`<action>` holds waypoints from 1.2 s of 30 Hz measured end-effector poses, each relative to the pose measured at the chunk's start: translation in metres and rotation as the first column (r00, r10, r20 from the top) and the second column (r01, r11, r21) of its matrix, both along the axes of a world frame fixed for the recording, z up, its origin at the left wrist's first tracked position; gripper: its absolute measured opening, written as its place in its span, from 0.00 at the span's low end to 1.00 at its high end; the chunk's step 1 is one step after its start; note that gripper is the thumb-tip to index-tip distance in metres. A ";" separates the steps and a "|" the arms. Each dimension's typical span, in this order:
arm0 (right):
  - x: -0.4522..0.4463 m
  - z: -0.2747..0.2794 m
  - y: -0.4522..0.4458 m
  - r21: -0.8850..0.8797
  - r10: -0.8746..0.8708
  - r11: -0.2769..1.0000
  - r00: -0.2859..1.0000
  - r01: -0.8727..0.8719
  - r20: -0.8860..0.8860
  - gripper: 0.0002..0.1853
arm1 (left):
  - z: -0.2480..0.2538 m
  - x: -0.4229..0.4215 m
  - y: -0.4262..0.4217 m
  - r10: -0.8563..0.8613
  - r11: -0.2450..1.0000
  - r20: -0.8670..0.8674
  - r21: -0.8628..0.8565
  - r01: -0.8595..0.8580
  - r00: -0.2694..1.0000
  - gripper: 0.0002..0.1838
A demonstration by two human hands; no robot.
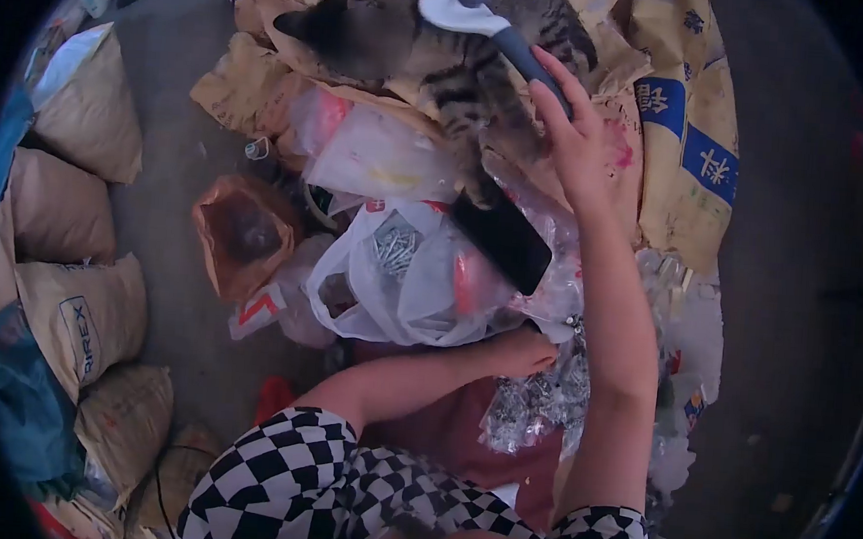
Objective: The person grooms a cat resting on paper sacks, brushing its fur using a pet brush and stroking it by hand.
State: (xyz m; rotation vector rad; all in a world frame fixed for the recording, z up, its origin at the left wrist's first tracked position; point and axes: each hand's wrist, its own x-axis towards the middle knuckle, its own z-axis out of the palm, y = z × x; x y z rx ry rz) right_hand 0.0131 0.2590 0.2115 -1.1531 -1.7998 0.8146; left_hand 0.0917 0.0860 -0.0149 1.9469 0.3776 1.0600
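My right hand (575, 145) is closed round the grey handle of a white-and-grey pet brush (462, 14). The brush head is over the back of a grey tabby cat (421, 32), which lies on brown paper sacks; whether the bristles touch the fur I cannot tell. One paw of the cat reaches down to a black smartphone (507, 245) lying screen up on plastic bags. My left hand (523, 352) is closed in a loose fist beside clear packets of small metal parts (539, 405). What it holds, if anything, is hidden.
A white plastic bag with screws (393, 247) lies in the middle. Left of it stands an open brown paper bag (240, 243). Full sacks (78, 317) line the left side. Printed paper sacks (692, 137) lie at the right, with bare floor (796, 292) beyond.
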 end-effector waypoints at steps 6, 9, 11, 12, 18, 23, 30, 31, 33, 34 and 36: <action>0.038 -0.005 -0.028 -0.040 0.034 0.999 0.982 -0.027 0.187 0.21 | 0.008 -0.005 0.000 0.019 1.000 -0.039 -0.005 -0.019 0.999 0.08; 0.043 -0.011 -0.045 0.062 0.114 0.990 0.982 -0.124 0.152 0.20 | 0.011 -0.008 0.001 0.019 1.000 -0.065 0.014 -0.018 0.998 0.08; 0.050 -0.006 -0.058 0.039 0.057 0.997 0.980 -0.065 0.190 0.20 | 0.015 -0.012 0.002 -0.010 1.000 -0.065 -0.006 0.009 0.998 0.09; 0.054 -0.003 -0.063 0.019 -0.003 1.000 0.974 -0.001 0.227 0.20 | 0.016 -0.014 0.002 -0.042 0.999 -0.066 -0.025 0.041 0.997 0.09; 0.082 -0.008 -0.080 -0.022 -0.098 0.994 0.964 0.107 0.249 0.20 | 0.021 -0.016 0.000 -0.027 0.999 -0.132 -0.030 0.023 0.991 0.10; 0.098 -0.016 -0.096 -0.076 -0.100 0.991 0.979 0.115 0.179 0.21 | 0.018 -0.014 0.000 0.008 1.000 -0.101 -0.027 -0.010 0.995 0.09; 0.100 0.007 -0.132 0.043 -0.214 0.976 0.927 0.211 0.306 0.19 | 0.019 -0.015 -0.001 0.023 0.999 -0.013 -0.037 -0.023 1.000 0.08; 0.102 0.013 -0.136 0.042 -0.211 0.977 0.927 0.208 0.309 0.19 | 0.018 -0.014 0.000 0.026 0.999 -0.010 -0.038 -0.027 1.000 0.08; 0.113 0.025 -0.145 0.114 -0.283 0.958 0.931 0.263 0.229 0.18 | 0.015 -0.013 0.000 0.003 0.999 -0.028 -0.032 -0.003 1.000 0.08; 0.119 0.032 -0.148 0.116 -0.283 0.958 0.931 0.262 0.231 0.18 | 0.017 -0.015 0.000 0.003 1.000 -0.025 -0.031 -0.004 1.000 0.08; 0.130 0.047 -0.153 0.057 -0.294 0.955 0.910 0.290 0.294 0.17 | 0.023 -0.018 0.000 -0.013 1.000 -0.045 -0.028 0.011 0.999 0.08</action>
